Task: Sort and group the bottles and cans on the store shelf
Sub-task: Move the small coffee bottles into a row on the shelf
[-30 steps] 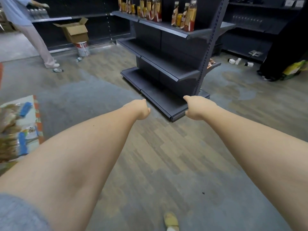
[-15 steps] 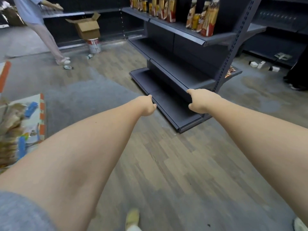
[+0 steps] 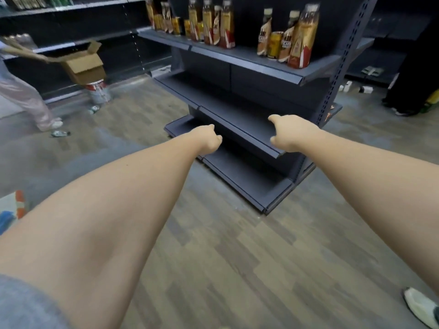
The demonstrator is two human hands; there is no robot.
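Closer now than a moment ago, both bare arms reach toward the dark grey metal shelf unit [image 3: 242, 59], which fills more of the view. Left hand [image 3: 207, 140] is curled into an empty fist; right hand [image 3: 288, 134] is loosely curled, holding nothing, nearer the rack. Brown-and-gold upright bottles [image 3: 215, 26] and a gold can [image 3: 274, 45] stand on the top shelf, above and ahead of both hands, their row running back-left to front-right, above wood-look flooring [image 3: 237, 257].

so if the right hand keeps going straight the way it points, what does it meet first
Probably the middle shelf, near its front edge; the right hand is closed and empty. Depth is hard to judge from this one view.
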